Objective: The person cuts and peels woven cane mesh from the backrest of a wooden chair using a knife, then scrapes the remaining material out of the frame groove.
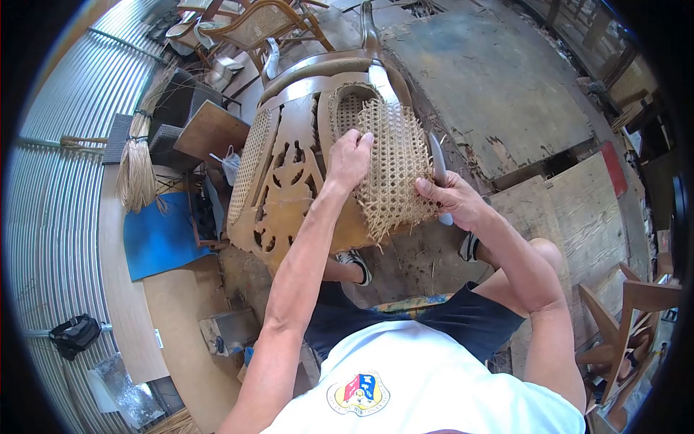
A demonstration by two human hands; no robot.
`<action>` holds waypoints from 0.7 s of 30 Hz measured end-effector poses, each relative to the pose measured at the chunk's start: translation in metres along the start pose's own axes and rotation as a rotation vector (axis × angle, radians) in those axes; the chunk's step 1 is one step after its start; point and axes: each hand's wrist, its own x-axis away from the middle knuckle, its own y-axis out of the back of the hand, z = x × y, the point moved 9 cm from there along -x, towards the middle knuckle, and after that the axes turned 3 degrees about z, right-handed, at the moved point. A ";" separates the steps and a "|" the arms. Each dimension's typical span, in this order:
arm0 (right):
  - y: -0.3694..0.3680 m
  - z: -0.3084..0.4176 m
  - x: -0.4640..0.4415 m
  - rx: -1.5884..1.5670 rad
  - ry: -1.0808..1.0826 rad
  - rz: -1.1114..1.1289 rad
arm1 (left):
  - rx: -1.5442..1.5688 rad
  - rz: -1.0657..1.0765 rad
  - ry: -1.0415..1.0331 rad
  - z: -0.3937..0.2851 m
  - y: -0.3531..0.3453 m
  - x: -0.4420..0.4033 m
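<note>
A rectangular piece of open-weave cane webbing (394,170) with frayed edges lies over the right side of a carved wooden chair back (293,181). My left hand (350,155) is closed at the webbing's left edge, fingers curled and thumb on top. My right hand (459,201) grips the webbing's lower right edge, thumb on the weave. Beside that hand runs a curved grey piece (438,159) with a pale lower end; I cannot tell whether it is a tool or part of the chair. Behind the webbing, an oval opening (349,101) shows partly.
Bundled cane strands (137,170) hang at the left, near a blue sheet (160,235) on a bench. A cane-backed chair (264,29) stands at the back. Plywood panels (491,87) cover the floor at right. Wooden chair parts (622,325) lie at lower right.
</note>
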 end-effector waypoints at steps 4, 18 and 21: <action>-0.011 0.008 -0.002 -0.014 0.072 -0.027 | 0.020 -0.116 -0.091 -0.010 0.012 0.002; 0.016 0.021 -0.028 0.021 0.178 -0.224 | -0.364 -0.053 -0.261 -0.160 0.002 -0.002; 0.038 -0.004 -0.027 -0.005 0.138 -0.306 | -0.361 -0.019 -0.235 -0.141 -0.012 -0.032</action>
